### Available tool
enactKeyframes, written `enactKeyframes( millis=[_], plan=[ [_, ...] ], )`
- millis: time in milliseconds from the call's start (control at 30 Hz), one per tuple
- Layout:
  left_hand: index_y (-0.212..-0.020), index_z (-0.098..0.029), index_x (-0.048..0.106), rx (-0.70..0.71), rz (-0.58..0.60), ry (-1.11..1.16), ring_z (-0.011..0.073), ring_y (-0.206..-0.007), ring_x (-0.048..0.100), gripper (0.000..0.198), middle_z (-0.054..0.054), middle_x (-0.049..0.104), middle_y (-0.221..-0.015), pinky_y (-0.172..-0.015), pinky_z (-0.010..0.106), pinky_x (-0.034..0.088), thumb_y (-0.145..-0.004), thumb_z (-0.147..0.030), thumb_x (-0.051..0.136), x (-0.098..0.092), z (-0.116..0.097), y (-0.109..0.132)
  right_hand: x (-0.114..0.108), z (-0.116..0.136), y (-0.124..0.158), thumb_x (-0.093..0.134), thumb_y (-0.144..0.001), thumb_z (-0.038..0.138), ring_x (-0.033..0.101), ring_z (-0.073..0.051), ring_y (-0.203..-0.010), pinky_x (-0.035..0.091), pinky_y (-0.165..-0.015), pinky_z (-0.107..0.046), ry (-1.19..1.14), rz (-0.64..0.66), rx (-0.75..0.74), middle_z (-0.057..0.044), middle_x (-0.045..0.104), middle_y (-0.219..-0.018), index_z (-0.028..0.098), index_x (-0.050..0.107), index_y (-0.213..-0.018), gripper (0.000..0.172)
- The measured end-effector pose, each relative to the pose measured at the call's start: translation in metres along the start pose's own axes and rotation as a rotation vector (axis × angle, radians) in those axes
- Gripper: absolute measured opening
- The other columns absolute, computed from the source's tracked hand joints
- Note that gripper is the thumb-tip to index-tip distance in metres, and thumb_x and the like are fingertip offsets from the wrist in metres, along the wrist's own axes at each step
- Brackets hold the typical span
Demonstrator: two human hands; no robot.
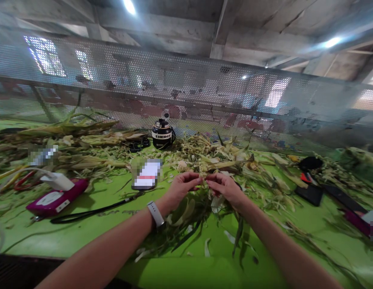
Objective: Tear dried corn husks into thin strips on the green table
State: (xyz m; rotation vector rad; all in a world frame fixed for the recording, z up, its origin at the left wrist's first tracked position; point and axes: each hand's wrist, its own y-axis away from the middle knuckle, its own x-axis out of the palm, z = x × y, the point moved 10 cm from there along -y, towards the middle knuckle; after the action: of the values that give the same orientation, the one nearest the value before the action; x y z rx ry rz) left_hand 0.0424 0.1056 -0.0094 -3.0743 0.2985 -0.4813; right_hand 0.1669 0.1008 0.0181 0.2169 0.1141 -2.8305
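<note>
My left hand (182,188) and my right hand (224,186) meet above the middle of the green table (138,233). Thumb and fingertips of each are pinched together on a small pale yellow-green plant piece (203,173) between them; its exact kind is too small to tell. A white band (155,213) circles my left wrist. Long green leaves and shreds (189,228) lie beneath both hands. Just beyond spreads a heap of pale plant scraps (216,150). A phone (147,174) with a lit, blurred screen rests left of my left hand, its black strap (96,212) trailing toward me.
A black bottle (162,134) stands at the back before a perforated metal screen (180,88). On the left are a magenta power strip (58,198) with a white charger (57,181) and a pile of husk-like leaves (84,132). A dark flat object (309,194) lies right.
</note>
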Motion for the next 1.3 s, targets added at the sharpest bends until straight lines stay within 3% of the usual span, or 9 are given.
enactKeyframes(
  millis=[467,633,800,1067,1133,1300],
  plan=[
    [-0.067,-0.014,0.070,0.089,-0.037,-0.067,0.0110,-0.066,0.054,0.030,0.000,0.066,-0.067,-0.066,0.024,0.041,-0.052,-0.038,0.082,0.000,-0.014,0.003,0.010,-0.007,-0.002,0.073,-0.062,0.043,0.045,-0.006,-0.044,0.040,-0.045,-0.021,0.011,0.057,0.004,0.006,0.052,-0.057,0.017,0.058,-0.074,0.032],
    [-0.067,-0.015,0.069,0.099,-0.024,-0.090,0.0120,-0.066,0.054,0.031,0.001,0.066,-0.066,-0.067,0.025,0.041,-0.052,-0.039,0.081,0.002,-0.015,0.003,0.009,-0.004,0.001,0.072,-0.063,0.044,0.047,-0.006,-0.047,0.041,-0.046,-0.021,-0.002,0.041,0.004,0.005,0.055,-0.064,0.017,0.057,-0.080,0.035],
    [-0.065,-0.014,0.069,0.123,0.000,-0.128,0.0125,-0.067,0.054,0.029,0.001,0.065,-0.067,-0.068,0.025,0.041,-0.055,-0.038,0.080,0.003,-0.016,0.004,0.016,-0.004,0.003,0.072,-0.064,0.050,0.045,-0.005,-0.044,0.039,-0.044,-0.021,0.017,0.109,0.012,0.006,0.052,-0.059,0.016,0.056,-0.079,0.040],
    [-0.076,-0.016,0.071,0.056,0.029,0.019,0.0126,-0.068,0.056,0.032,0.002,0.067,-0.074,-0.068,0.025,0.043,-0.056,-0.039,0.080,0.006,-0.006,0.003,0.022,-0.010,0.001,0.071,-0.065,0.050,0.047,-0.006,-0.043,0.039,-0.045,-0.021,0.022,0.191,0.008,0.006,0.052,-0.056,0.017,0.055,-0.072,0.037],
    [-0.073,-0.015,0.070,0.040,0.003,0.052,0.0127,-0.068,0.056,0.031,0.003,0.067,-0.074,-0.067,0.025,0.043,-0.057,-0.041,0.079,0.004,-0.005,0.002,0.024,-0.011,0.004,0.071,-0.066,0.048,0.047,-0.006,-0.044,0.039,-0.045,-0.021,0.023,0.213,0.038,0.005,0.054,-0.055,0.017,0.053,-0.070,0.037],
    [-0.063,-0.014,0.066,0.033,-0.189,0.108,0.0104,-0.060,0.052,0.036,0.002,0.062,-0.063,-0.058,0.022,0.040,-0.059,-0.049,0.074,-0.020,-0.005,-0.003,0.029,-0.002,0.018,0.070,-0.069,0.037,0.047,-0.005,-0.045,0.038,-0.045,-0.018,-0.040,0.345,0.090,0.005,0.055,-0.054,0.015,0.056,-0.070,0.026]
  ],
)
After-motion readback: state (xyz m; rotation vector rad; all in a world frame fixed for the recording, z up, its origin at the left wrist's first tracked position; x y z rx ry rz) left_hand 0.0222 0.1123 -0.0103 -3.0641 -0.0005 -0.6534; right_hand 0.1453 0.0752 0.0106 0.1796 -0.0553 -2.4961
